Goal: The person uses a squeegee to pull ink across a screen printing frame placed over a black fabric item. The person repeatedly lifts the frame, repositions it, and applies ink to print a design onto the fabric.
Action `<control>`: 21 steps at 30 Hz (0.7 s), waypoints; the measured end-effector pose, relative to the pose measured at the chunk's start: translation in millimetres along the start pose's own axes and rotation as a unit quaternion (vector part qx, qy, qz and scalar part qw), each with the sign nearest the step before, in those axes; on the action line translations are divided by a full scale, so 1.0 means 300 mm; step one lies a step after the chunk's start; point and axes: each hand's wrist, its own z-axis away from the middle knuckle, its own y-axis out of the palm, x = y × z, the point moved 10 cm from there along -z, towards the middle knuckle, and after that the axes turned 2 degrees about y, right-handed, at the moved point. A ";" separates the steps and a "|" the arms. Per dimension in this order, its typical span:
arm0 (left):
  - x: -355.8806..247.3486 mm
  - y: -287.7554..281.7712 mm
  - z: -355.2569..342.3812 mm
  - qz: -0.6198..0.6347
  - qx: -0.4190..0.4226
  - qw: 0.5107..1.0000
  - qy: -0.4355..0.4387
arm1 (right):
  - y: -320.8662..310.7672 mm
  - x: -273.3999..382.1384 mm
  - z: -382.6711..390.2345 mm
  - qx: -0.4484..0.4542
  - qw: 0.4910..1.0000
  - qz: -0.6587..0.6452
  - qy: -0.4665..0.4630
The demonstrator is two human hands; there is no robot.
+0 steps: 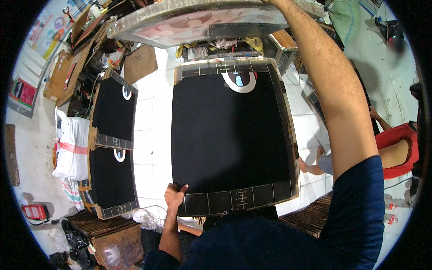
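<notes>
In front of me lies a board (270, 191) covered with black fabric (211, 135), a white and blue eye print (239, 82) near its far edge. My left hand (175, 195) grips the board's near left corner, thumb on top and fingers wrapped under the edge. Beyond the board, a large wood-edged printing screen (180, 30) is raised at a tilt. My right arm stretches up to that screen's upper edge. Only a bit of my right hand (273, 2) shows at the picture's top rim, against the screen; its fingers are cut off.
To the left stand two more boards with black fabric (112, 110) and similar eye prints. Behind them is a white sack (72, 148). Stacked flat sheets (310, 216) lie at the lower right. A person in red (396, 148) sits at the right, partly hidden by my arm.
</notes>
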 end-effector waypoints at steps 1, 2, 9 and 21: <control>-0.014 -0.012 0.000 -0.004 -0.011 1.000 0.011 | 0.001 0.004 -0.004 0.001 1.000 0.009 -0.007; -0.010 -0.005 -0.003 0.006 0.007 1.000 -0.001 | 0.004 0.009 -0.004 0.004 1.000 0.009 -0.018; 0.014 0.032 -0.024 -0.018 0.015 1.000 -0.020 | -0.011 0.005 -0.003 0.000 1.000 0.003 0.009; 0.159 0.177 -0.148 0.014 0.028 0.999 0.008 | 0.021 -0.006 0.046 0.000 0.999 0.023 -0.030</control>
